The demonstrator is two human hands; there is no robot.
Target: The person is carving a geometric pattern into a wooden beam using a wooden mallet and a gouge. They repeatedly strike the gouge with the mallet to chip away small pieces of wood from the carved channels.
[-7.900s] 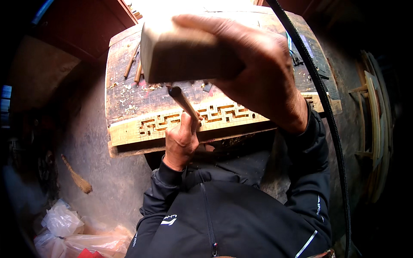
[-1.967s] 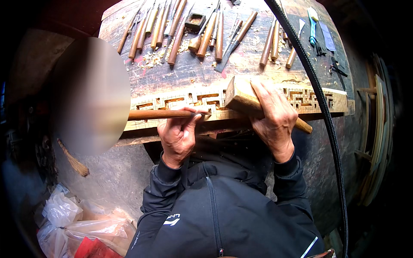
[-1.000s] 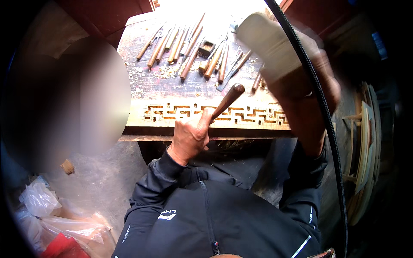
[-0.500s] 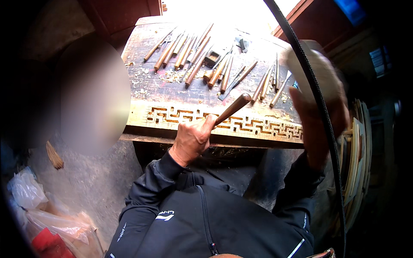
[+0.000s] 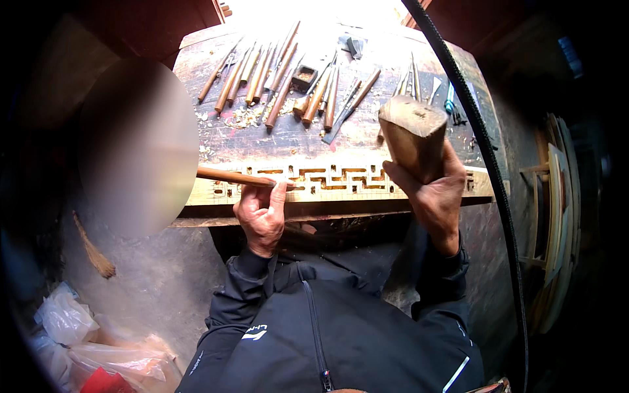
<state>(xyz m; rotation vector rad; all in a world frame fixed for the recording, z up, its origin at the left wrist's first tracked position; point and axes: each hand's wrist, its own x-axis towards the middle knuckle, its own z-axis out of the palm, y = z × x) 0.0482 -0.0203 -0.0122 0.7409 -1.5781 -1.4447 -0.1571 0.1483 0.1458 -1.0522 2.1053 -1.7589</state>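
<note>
My left hand [image 5: 262, 221] is closed around a chisel [image 5: 226, 175] with a brown wooden handle. The chisel lies low and nearly level, its handle toward the left and its narrow end to the right over a carved board [image 5: 337, 195]. Cut-through angular lattice slots run along this pale board at the near edge of the bench. A thick wooden mallet [image 5: 414, 137] is gripped in my right hand [image 5: 438, 204], raised above the board's right part and apart from the chisel. The hand hides the mallet's lower end.
Several wooden-handled chisels [image 5: 282, 98] lie across the workbench [image 5: 236, 141] among shavings, around a small dark box [image 5: 304, 78]. A black cable [image 5: 473, 124] crosses the view at right, before stacked wooden pieces [image 5: 557, 209]. Plastic bags [image 5: 65, 318] and a broom [image 5: 98, 260] are on the left floor.
The chisel has swung from leaning up to the right to lying leftward, and my left hand has turned and shifted left. My right hand has brought the mallet inward, leftward and lower.
</note>
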